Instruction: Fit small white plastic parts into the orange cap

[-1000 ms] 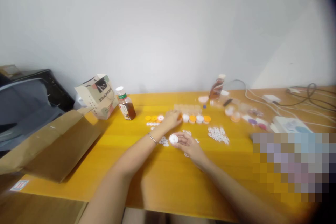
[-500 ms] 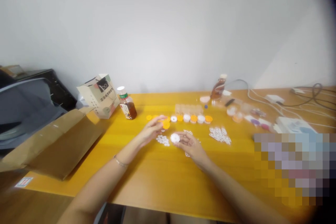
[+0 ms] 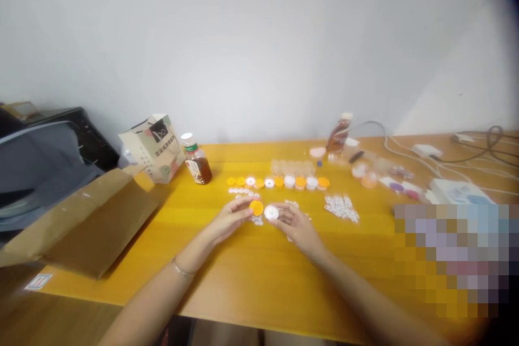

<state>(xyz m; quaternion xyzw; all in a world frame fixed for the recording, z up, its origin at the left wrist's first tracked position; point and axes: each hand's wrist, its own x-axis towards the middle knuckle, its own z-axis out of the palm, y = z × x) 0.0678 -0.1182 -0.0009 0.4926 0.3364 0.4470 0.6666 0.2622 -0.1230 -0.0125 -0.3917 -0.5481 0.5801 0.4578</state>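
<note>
Over the middle of the table, my left hand (image 3: 232, 217) pinches an orange round cap (image 3: 256, 207) at its left edge. Just to the right, my right hand (image 3: 298, 226) grips a white round cap (image 3: 271, 212) between thumb and fingers. Only a narrow gap parts the two caps. Behind them runs a row of orange and white round caps (image 3: 300, 183), those at the right end looking taller. Small white discs (image 3: 237, 190) lie in a line in front of that row, and more lie partly hidden under my left hand. A few white pieces are half covered by my right hand.
White flat pieces (image 3: 341, 208) form a pile to the right. Behind the row sits a clear plastic tray (image 3: 292, 166). A dark drink bottle (image 3: 197, 163), a paper bag (image 3: 156, 148) and a cardboard box (image 3: 93, 221) stand left. Another bottle (image 3: 338, 135) and cables (image 3: 405, 148) occupy the right.
My left hand has come down and nearer with the orange cap, from the row to beside the white cap. My right hand has hardly moved.
</note>
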